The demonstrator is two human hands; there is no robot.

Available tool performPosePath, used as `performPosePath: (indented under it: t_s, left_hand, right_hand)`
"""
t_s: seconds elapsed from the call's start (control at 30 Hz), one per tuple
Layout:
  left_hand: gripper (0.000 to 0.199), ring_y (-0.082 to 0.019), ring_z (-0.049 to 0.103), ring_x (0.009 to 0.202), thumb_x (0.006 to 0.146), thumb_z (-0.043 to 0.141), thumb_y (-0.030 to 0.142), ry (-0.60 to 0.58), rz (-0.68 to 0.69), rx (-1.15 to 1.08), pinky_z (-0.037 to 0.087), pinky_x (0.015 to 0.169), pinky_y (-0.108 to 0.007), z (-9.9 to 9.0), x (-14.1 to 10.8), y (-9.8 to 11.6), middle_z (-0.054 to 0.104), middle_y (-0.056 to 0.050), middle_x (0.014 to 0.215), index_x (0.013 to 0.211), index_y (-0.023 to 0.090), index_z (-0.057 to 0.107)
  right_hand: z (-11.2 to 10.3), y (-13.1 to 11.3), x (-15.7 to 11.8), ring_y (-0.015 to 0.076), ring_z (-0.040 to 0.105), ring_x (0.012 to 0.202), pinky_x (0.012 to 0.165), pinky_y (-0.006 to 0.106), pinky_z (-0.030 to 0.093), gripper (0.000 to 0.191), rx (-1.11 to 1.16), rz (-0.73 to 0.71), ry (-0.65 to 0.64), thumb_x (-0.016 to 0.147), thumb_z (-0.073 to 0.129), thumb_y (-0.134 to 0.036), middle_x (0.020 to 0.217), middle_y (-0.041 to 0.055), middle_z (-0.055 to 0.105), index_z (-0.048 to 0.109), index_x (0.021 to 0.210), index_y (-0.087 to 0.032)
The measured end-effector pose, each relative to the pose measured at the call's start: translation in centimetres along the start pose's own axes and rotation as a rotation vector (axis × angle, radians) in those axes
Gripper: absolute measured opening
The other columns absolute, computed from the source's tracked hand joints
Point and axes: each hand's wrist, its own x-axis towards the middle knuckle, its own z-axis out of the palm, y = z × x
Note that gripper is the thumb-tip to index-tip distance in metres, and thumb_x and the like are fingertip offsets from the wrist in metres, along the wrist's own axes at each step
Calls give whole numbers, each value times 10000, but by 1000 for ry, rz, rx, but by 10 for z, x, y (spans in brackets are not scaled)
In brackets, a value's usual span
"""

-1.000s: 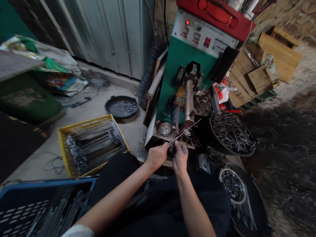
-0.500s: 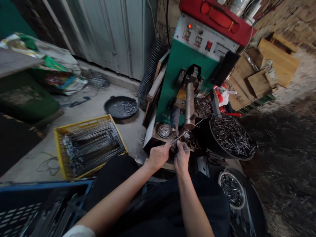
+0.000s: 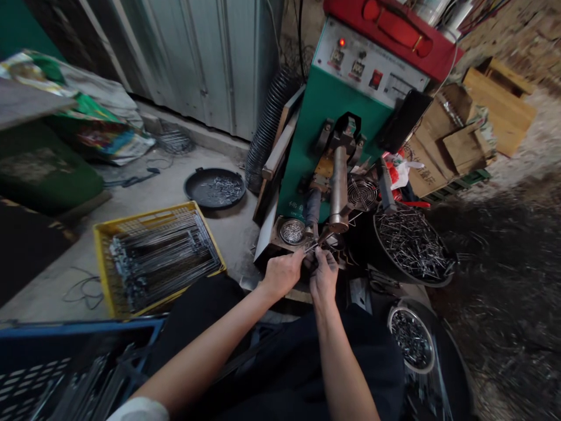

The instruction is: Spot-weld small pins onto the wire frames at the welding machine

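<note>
My left hand [image 3: 284, 272] is closed, pinching a thin metal rod [image 3: 310, 248] that slants up to the right. Close beside it, my right hand [image 3: 323, 272] is closed too, its fingertips bunched at the rod just below the machine's tips; whether it grips the rod or a small part is hidden. Over the hands stands a green and red spot welder [image 3: 298, 134] with a lit red lamp. Its thick metal electrode arm [image 3: 339, 187] points down toward the rod. A round dish of small metal bits [image 3: 292, 231] sits just left of the tips.
A yellow crate [image 3: 103, 275] of wire parts stands at the left, with a black pan [image 3: 214, 202] of small pieces behind it. To the right are a large tub of metal pins [image 3: 409, 242] and a bowl of small parts [image 3: 411, 339]. A blue crate [image 3: 79, 328] is lower left.
The longer stretch of rod that reached up right past the electrode arm no longer shows; only a short piece is visible at the tips. Both hands stay nearly in place. The view shifts slightly.
</note>
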Motion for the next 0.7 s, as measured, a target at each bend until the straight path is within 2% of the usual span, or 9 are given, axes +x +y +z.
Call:
performPosePath:
  t_s: [0.17, 0.27, 0.37, 0.5, 0.7]
  left_hand:
    - [246, -229, 702, 716, 1010, 372, 198, -11, 25, -6, 394, 532, -273, 0, 0, -5, 708, -74, 756, 1067, 165, 609]
    - [282, -231, 700, 711, 1033, 341, 250, -26, 58, -18, 400, 537, -277, -2, 4, -6, 703, -75, 743, 1049, 158, 608]
    - [305, -252, 701, 716, 1041, 325, 271, -33, 83, -27, 413, 546, -292, -1, 11, -5, 707, -88, 753, 1017, 148, 603]
    - [321, -258, 697, 697, 1047, 316, 281, -22, 100, -41, 429, 561, -298, 1, 24, -3, 703, -99, 742, 981, 137, 595]
    - [348, -245, 695, 690, 1056, 302, 313, 0, 145, -73, 425, 551, -290, 2, 37, -5, 701, -86, 732, 985, 142, 596]
  right_hand:
    - [-1, -1, -2, 108, 586, 593, 611, 238, 523, 378, 3, 16, -20, 697, 808, -384, 656, -22, 618, 479, 667, -200]
    - [-9, -3, -1, 118, 600, 640, 631, 245, 517, 341, -31, 26, -81, 721, 803, -421, 733, -9, 646, 549, 733, -194]
    - [-21, -5, 4, 120, 575, 697, 624, 221, 474, 298, -166, -58, -121, 767, 770, -441, 800, -13, 644, 613, 802, -191]
    - [-32, -7, 19, 108, 488, 683, 667, 209, 416, 298, -304, -241, -111, 799, 738, -438, 702, -40, 573, 621, 735, -172]
    - [-33, -6, 28, 126, 483, 683, 697, 234, 401, 334, -286, -222, -91, 774, 738, -487, 716, -23, 598, 640, 778, -168]
